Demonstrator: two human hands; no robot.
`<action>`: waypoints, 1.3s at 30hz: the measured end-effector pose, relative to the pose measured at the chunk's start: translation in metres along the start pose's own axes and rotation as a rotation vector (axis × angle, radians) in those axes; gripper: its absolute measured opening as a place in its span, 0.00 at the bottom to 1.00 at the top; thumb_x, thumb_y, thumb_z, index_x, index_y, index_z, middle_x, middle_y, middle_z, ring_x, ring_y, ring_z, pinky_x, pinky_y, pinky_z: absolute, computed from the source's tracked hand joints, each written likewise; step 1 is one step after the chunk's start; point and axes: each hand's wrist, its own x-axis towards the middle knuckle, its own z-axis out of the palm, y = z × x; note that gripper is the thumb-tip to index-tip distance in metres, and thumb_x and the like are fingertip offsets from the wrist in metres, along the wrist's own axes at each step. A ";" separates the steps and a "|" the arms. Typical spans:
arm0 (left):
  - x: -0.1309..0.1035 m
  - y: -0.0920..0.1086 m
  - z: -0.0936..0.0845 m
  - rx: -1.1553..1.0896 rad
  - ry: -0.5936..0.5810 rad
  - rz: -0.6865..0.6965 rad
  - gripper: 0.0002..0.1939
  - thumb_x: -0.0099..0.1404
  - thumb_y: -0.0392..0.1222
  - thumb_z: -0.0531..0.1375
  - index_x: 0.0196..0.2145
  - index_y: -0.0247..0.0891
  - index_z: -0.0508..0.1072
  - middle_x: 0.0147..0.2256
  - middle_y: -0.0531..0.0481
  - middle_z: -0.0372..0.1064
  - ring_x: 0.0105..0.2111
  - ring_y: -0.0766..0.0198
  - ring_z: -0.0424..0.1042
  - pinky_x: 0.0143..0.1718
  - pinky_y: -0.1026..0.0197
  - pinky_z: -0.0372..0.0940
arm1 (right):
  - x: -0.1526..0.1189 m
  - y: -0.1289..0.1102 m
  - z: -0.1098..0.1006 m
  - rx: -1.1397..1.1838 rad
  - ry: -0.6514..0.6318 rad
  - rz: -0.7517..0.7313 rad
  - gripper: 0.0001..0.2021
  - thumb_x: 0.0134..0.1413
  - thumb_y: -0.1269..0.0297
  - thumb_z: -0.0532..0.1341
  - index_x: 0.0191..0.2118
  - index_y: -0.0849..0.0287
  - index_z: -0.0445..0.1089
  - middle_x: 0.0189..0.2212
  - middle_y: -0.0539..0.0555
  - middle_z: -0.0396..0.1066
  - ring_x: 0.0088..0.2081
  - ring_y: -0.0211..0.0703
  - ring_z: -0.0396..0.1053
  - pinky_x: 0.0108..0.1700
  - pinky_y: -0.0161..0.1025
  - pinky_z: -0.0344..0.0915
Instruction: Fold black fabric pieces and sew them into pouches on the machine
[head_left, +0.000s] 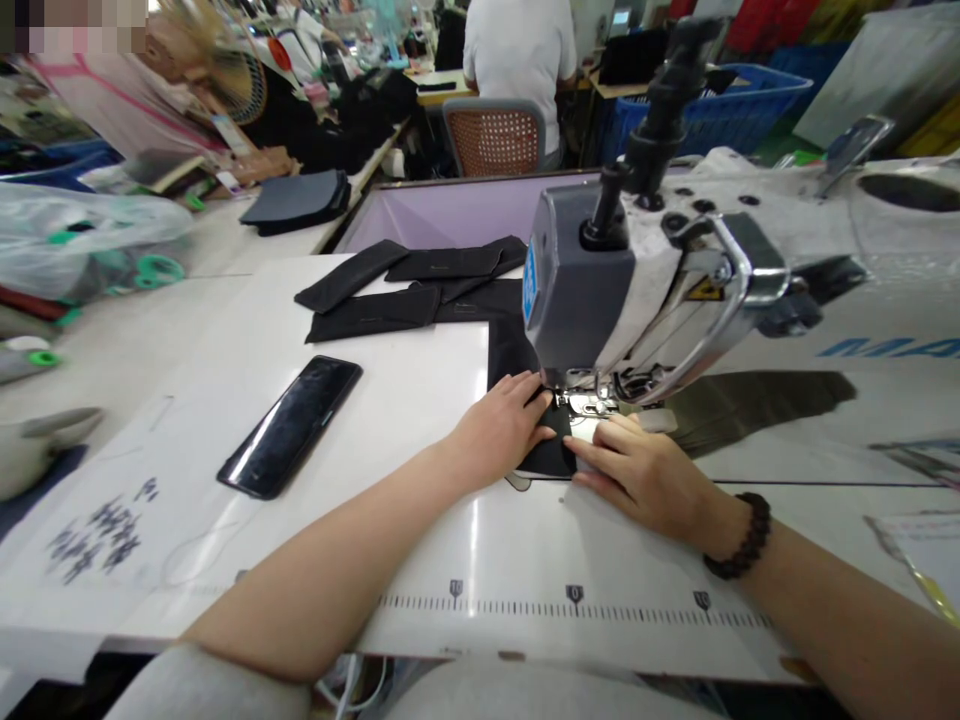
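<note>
A black fabric piece [551, 457] lies flat under the needle area of a sewing machine [574, 290]. My left hand [499, 430] rests on its left part, palm down with fingers spread, close to the presser foot. On the right, my right hand [649, 470] touches the fabric's right edge with its outstretched index finger; the other fingers are apart beside the needle plate [592, 403]. Behind my left hand, more black fabric [510, 350] runs back toward several sewn black strips [375, 310] lying overlapped on the table.
A phone [291, 425] lies on the white table [420, 400] to the left. Farther left are a plastic bag [90, 240] and thread spools. A dark fabric stack [296, 200] sits behind. Two people, a chair [495, 135] and a blue basket [720, 120] are beyond.
</note>
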 end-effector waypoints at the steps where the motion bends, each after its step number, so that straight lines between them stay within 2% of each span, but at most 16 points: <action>1: 0.000 -0.001 0.000 -0.002 0.001 0.003 0.19 0.64 0.45 0.51 0.49 0.28 0.62 0.52 0.38 0.56 0.54 0.54 0.54 0.55 0.55 0.50 | 0.000 0.000 0.000 -0.003 -0.003 0.007 0.16 0.58 0.61 0.49 0.43 0.65 0.68 0.29 0.57 0.66 0.31 0.41 0.61 0.35 0.40 0.59; 25: 0.004 -0.007 0.001 -0.035 0.020 -0.002 0.18 0.65 0.44 0.50 0.47 0.30 0.64 0.48 0.40 0.60 0.51 0.55 0.57 0.52 0.54 0.54 | 0.002 0.001 0.001 -0.006 0.006 0.072 0.16 0.56 0.61 0.51 0.44 0.65 0.67 0.30 0.58 0.66 0.32 0.42 0.62 0.35 0.40 0.59; 28: -0.001 -0.004 -0.004 -0.017 -0.016 0.039 0.14 0.64 0.43 0.51 0.42 0.32 0.68 0.43 0.43 0.63 0.45 0.57 0.62 0.47 0.55 0.59 | 0.001 0.001 0.000 0.021 0.003 0.008 0.16 0.57 0.60 0.50 0.42 0.65 0.68 0.27 0.56 0.66 0.30 0.41 0.62 0.34 0.39 0.58; 31: -0.009 0.002 -0.008 -0.055 -0.058 0.169 0.11 0.65 0.39 0.50 0.36 0.34 0.70 0.37 0.46 0.66 0.38 0.61 0.65 0.40 0.59 0.62 | -0.001 0.000 0.001 0.036 -0.012 -0.077 0.17 0.58 0.60 0.48 0.41 0.64 0.69 0.24 0.54 0.64 0.27 0.39 0.60 0.31 0.39 0.56; 33: -0.013 0.004 -0.010 -0.079 -0.052 0.231 0.11 0.65 0.38 0.50 0.36 0.35 0.71 0.37 0.47 0.66 0.37 0.62 0.65 0.39 0.61 0.63 | -0.002 0.000 0.001 0.031 -0.015 -0.091 0.17 0.59 0.60 0.48 0.41 0.65 0.69 0.23 0.53 0.64 0.27 0.39 0.59 0.30 0.39 0.55; 39: -0.011 0.004 -0.012 -0.112 -0.046 0.193 0.11 0.65 0.37 0.49 0.35 0.33 0.71 0.36 0.46 0.66 0.39 0.61 0.65 0.40 0.61 0.63 | -0.003 0.002 0.005 0.024 -0.013 -0.038 0.16 0.58 0.60 0.49 0.42 0.65 0.68 0.25 0.54 0.64 0.28 0.39 0.59 0.32 0.39 0.56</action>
